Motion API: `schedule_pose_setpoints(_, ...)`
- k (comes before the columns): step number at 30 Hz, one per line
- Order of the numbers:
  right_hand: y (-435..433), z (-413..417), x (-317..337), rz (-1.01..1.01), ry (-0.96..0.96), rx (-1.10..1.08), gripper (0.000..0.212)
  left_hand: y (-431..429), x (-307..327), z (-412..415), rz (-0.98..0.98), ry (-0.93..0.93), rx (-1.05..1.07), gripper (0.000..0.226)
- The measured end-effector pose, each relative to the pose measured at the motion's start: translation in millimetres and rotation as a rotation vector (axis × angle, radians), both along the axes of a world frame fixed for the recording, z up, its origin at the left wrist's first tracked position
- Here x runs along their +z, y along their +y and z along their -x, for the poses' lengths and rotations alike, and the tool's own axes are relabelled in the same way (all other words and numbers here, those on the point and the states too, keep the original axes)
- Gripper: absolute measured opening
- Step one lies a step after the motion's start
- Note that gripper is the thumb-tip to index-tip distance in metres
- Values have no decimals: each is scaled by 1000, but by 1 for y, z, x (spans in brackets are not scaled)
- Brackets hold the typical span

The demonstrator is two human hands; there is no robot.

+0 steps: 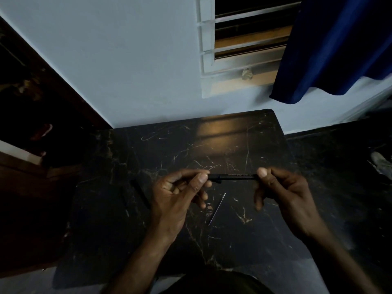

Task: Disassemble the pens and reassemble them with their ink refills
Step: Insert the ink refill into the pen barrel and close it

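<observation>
A black pen (233, 177) with pale lettering is held level above the dark marble table (222, 141). My left hand (178, 196) pinches its left end between thumb and fingers. My right hand (282, 192) pinches its right end the same way. Under the pen, a thin ink refill (217, 209) lies slanted on the table between my hands. Another black pen (141, 194) lies to the left of my left hand, hard to make out against the dark top. A second dark pen part (124, 199) seems to lie beside it.
The table stands against a pale wall (127, 60) with a louvred window (248, 43) and a blue curtain (331, 47) at the upper right. Dark wooden furniture (31, 102) fills the left side. A shoe (381, 166) lies on the floor at the right.
</observation>
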State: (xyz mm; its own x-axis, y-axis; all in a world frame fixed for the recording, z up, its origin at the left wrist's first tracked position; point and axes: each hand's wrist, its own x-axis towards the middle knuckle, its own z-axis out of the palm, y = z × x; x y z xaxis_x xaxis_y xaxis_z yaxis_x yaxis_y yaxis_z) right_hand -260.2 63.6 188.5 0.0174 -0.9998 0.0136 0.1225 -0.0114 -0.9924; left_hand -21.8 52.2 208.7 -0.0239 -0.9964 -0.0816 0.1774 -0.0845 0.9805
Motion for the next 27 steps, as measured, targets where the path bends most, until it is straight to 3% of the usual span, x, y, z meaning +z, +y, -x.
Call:
schedule_pose_setpoints(5,1,3,0,28,-25,-5,21,-2,-3,0,19,-1,-10,13)
schedule_pose_setpoints(11,5,3,-4,25,-41,10,31,-7,-3,-3,80,-35,-98,13)
schedule_pose_setpoints(17,12,4,-18,-113,-156,-11,59,-10,-18,-3,183,-129,-211,14)
schedule_pose_setpoints(22,22,4,-33,-182,-210,-237,23,-23,-65,1,69,-171,-359,22)
schedule_pose_setpoints(24,25,6,-37,-218,-249,-330,17,-38,-99,-2,22,-332,-347,18)
schedule_pose_setpoints(27,32,15,-41,-245,-276,-404,20,-68,-157,1,25,-764,-321,22)
